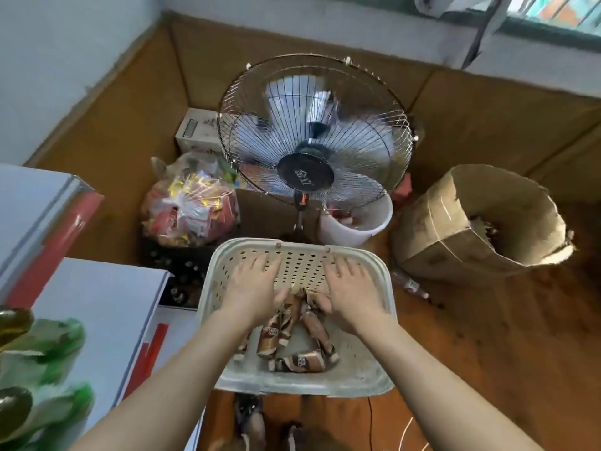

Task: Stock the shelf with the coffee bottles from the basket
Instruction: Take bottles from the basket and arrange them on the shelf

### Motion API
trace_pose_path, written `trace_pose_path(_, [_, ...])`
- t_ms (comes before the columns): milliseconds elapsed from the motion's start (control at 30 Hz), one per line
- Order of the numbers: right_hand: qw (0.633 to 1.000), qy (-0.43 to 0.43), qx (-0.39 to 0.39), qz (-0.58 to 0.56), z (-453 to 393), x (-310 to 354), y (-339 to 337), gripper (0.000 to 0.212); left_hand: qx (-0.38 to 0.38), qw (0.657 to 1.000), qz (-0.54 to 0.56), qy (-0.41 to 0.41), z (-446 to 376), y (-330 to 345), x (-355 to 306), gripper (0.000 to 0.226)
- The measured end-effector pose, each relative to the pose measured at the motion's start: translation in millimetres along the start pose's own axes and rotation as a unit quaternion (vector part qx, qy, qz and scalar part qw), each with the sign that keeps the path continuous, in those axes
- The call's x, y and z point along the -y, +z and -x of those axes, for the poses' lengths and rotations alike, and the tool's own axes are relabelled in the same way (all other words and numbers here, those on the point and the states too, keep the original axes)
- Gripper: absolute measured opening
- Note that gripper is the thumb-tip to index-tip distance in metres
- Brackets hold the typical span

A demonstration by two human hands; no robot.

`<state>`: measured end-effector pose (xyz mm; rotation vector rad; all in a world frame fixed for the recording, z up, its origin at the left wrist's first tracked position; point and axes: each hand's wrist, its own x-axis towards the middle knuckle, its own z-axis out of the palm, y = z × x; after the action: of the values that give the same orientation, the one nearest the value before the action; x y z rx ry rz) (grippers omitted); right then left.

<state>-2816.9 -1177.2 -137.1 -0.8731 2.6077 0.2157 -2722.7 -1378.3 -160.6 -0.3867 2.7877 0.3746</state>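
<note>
A pale perforated plastic basket (367, 379) sits on the floor below me, holding several brown coffee bottles (300, 361) lying on their sides. My left hand (253, 288) hovers over the basket's left half, palm down, fingers spread. My right hand (351, 292) is over the right half, palm down, fingers spread too. Both hands are just above the bottles, and some bottle tops are hidden under them. Neither hand grips anything that I can see. No shelf is clearly in view.
A standing fan (313, 135) faces up right behind the basket. A bag of snack packets (192, 206), a white bucket (357, 227) and an open cardboard box (481, 219) lie around it. White and red cartons (97, 307) and green bottles (48, 353) fill the left.
</note>
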Motion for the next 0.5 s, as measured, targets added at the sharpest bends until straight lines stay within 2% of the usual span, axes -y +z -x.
trace_pose_path(167, [0.998, 0.03, 0.052, -0.026, -18, 5, 45, 0.081, 0.075, 0.997, 0.018, -0.002, -12, 42, 12, 0.078])
trace_pose_path(500, [0.985, 0.063, 0.132, -0.095, -64, 13, 143, 0.076, 0.204, 0.972, 0.081, -0.087, -48, 130, 26, 0.078])
